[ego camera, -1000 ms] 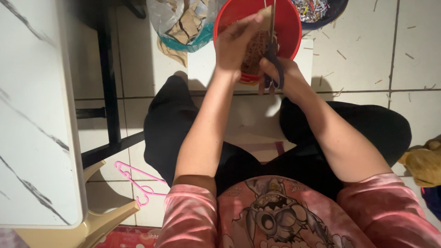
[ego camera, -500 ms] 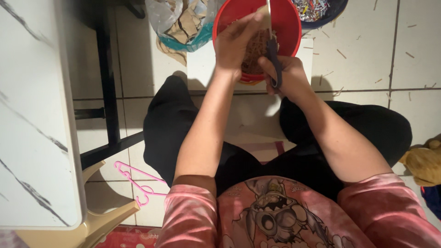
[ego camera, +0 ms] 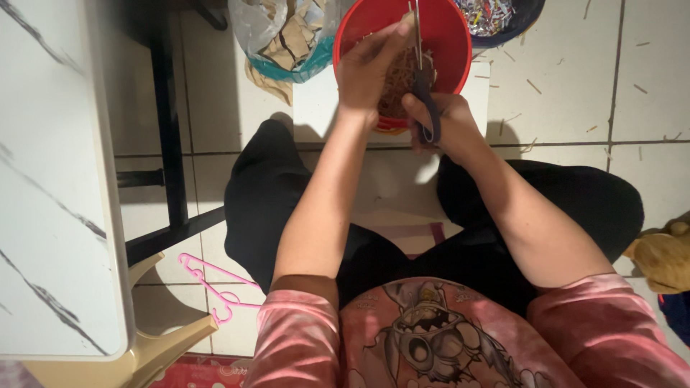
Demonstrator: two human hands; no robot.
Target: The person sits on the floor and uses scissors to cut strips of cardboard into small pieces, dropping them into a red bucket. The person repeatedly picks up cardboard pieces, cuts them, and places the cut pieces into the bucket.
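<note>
Hands point(ego camera: 402, 86) hide the cardboard over the red bowl point(ego camera: 449, 36).

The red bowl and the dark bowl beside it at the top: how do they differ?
The red bowl sits under both hands and holds brown shredded strips; the dark bowl, further right, is touched by no hand and holds multicoloured shreds. The red bowl shows almost whole, resting on a white board; the dark bowl is mostly cut off by the picture's edge. Both are round and hold cut scraps.
</note>
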